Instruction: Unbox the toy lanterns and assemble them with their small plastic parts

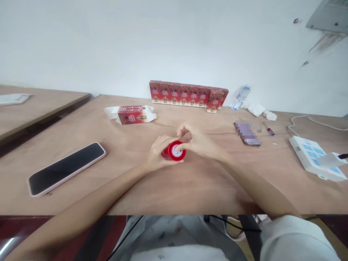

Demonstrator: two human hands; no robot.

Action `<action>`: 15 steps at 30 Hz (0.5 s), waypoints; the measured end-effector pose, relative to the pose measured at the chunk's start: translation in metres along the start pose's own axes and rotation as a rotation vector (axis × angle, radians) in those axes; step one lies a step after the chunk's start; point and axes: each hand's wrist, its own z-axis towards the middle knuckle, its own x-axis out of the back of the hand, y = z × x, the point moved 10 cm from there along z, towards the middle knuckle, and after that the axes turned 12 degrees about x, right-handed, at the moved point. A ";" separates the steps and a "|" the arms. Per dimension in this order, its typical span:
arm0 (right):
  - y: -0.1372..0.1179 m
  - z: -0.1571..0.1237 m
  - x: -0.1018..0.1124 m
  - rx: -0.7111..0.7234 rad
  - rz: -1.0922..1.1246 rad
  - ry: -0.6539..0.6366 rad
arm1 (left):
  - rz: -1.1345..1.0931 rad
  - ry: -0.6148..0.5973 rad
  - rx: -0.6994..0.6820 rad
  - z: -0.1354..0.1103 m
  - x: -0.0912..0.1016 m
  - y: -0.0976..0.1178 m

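A red cylinder [165, 153] with a white round disc [177, 150] set inside its red rim lies tilted over the table, its disc end facing me. My left hand [158, 152] wraps round its side and holds it. From the right, my right hand [196, 140] reaches over the rim with its fingers curled, and a fingertip or thumb touches the white disc. Whether anything small is between those fingers is hidden. Beyond my left hand lies a red and white carton [132, 115] on its side, with its end flaps open.
Red boxes [185, 95] stand in a row along the wall, beside a clear bottle [240, 97] and crumpled tissue [256, 109]. A phone [67, 168] lies left. On the right are a purple packet [248, 133], a small screwdriver [269, 129] and a white power strip [312, 156].
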 end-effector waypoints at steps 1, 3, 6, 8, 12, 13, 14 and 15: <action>0.008 -0.002 -0.003 -0.059 0.063 -0.007 | 0.014 -0.013 -0.010 0.000 -0.001 0.002; 0.019 -0.005 -0.009 -0.143 0.167 -0.043 | 0.035 -0.029 -0.026 0.001 -0.001 0.006; 0.022 -0.005 -0.009 -0.171 0.231 -0.009 | 0.027 0.023 -0.013 0.003 0.006 0.007; 0.020 -0.004 -0.007 -0.169 0.276 0.077 | -0.030 0.154 0.070 0.004 0.019 -0.003; 0.017 -0.006 -0.023 -0.144 0.325 0.173 | -0.089 0.370 0.345 -0.003 0.035 -0.039; 0.017 -0.007 -0.027 -0.130 0.316 0.203 | -0.072 0.381 0.373 -0.005 0.035 -0.043; 0.019 -0.008 -0.028 -0.123 0.305 0.240 | -0.046 0.375 0.366 -0.005 0.033 -0.043; 0.021 -0.010 -0.027 -0.126 0.296 0.276 | -0.024 0.360 0.330 -0.004 0.032 -0.040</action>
